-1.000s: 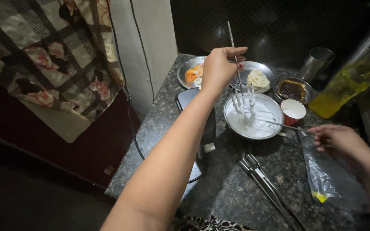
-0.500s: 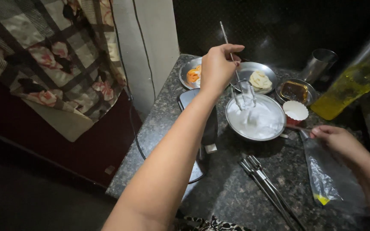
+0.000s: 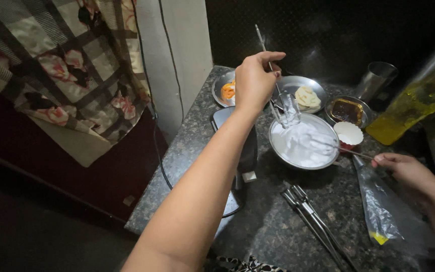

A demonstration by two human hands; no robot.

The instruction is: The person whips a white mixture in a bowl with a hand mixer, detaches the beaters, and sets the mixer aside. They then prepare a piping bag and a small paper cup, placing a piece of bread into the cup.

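Dim kitchen light falls on a speckled dark stone tabletop set against a pale wall, with a checked, flowered cloth hanging to the left. We look down along our own arms.

Our left hand is closed around the thin stems of two metal whisk beaters, holding them upright with the looped ends just above the far rim of a steel bowl that holds white whipped foam. Compared with a second ago, the beaters sit a little higher and nearer that rim, and foam clings to the loops, so we judge the whipping is done and the beaters are being lifted clear to drip.

Our right hand pinches the end of a slim stick between narrow fingertips; its far end reaches toward the bowl's near edge. A second ago this hand lay lower and farther from the bowl. A clear plastic piping bag lies beside it.

Around the bowl: a small red cup with a white inside, a steel dish of brown liquid, a steel plate with pale pieces, another with something orange, a steel tumbler and a bottle of yellow oil. Metal tongs lie near us, and a dark hand mixer body rests under our left forearm.
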